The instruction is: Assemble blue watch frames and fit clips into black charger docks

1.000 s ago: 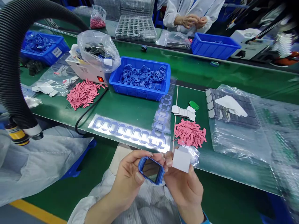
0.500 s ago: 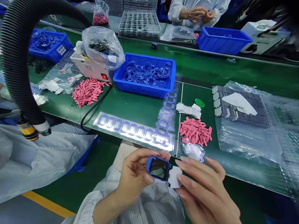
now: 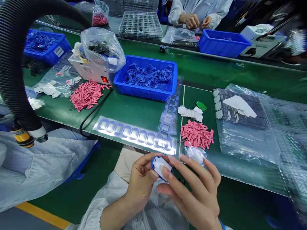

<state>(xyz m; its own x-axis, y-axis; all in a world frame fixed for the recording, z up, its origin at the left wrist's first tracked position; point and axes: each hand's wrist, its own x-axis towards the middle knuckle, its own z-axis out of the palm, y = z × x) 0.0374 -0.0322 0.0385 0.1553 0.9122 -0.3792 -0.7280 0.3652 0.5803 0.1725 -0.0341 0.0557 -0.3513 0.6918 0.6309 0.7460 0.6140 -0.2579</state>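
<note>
My left hand is closed around the edge of a small blue plastic frame, low in front of my body. Over the frame's opening lies a thin white-backed rectangular panel. My right hand has its fingertips on the panel and at the frame's right side, with the other fingers fanned out. The fingers partly hide the panel's right edge, so whether it sits flush cannot be told. Just beyond my hands are a crumpled clear plastic bag and a pile of pink strips.
A blue bin of blue frames stands mid-table. Clear film with oval pieces lies at the front edge. Stacked white-edged panels lie right. A black hose arches at left. Across the line, a co-worker's hands are busy.
The white-backed panel has moved left from beside the blue frame to over its opening. My right hand has moved left with it. The whole view has shifted slightly.
</note>
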